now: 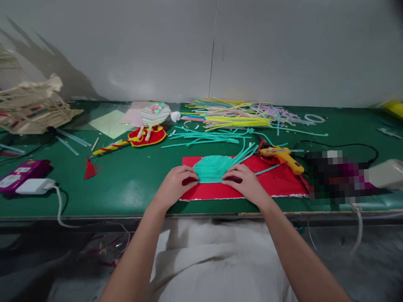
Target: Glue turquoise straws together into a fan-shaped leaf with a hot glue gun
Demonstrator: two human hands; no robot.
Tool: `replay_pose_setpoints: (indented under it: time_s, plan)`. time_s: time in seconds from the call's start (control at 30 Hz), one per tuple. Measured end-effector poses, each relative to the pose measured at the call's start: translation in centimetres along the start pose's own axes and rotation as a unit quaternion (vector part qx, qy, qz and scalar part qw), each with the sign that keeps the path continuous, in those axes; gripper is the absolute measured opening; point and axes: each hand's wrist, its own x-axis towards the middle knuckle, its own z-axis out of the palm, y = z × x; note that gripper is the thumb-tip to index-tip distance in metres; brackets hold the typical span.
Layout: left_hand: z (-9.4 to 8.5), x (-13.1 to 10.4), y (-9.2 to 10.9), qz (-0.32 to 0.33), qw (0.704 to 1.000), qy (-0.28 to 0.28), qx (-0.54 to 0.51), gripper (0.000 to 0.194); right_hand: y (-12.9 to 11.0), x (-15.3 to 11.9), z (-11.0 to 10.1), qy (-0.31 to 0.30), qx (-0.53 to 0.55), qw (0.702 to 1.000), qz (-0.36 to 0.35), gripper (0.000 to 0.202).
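Observation:
A round-topped panel of turquoise pipe cleaners [212, 168], laid side by side in rows, lies on a red board [221, 191] in front of me. My left hand [179, 182] pinches its lower left edge between thumb and fingers. At the lower right edge, my right hand [244, 181] pinches the pipe cleaners the same way. Loose turquoise ends [245, 153] stick out from the upper right of the panel. On the board's right part rests a yellow glue gun [284, 157], near my right hand.
Behind the board lie turquoise pipe cleaners [207, 137] and a multicoloured pile [236, 114]. A decorated craft piece [147, 134] with a red tassel [90, 169] is left of them. A purple power strip [28, 173] with a white plug sits left; cables cross the right side.

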Motion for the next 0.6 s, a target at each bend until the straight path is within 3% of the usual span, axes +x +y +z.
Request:
replay_pose_setpoints:
  time_s: [0.4, 0.6]
  plan:
    - [-0.27, -0.11, 0.46, -0.016, 1.0, 0.008, -0.005, 0.015, 0.22, -0.08, 0.09, -0.002, 0.002, 1.0, 0.005, 0.01]
    - [-0.15, -0.61, 0.66, 0.011, 0.995, 0.044, 0.092, 0.024, 0.29, -0.1, 0.09, 0.001, 0.004, 1.0, 0.003, 0.01]
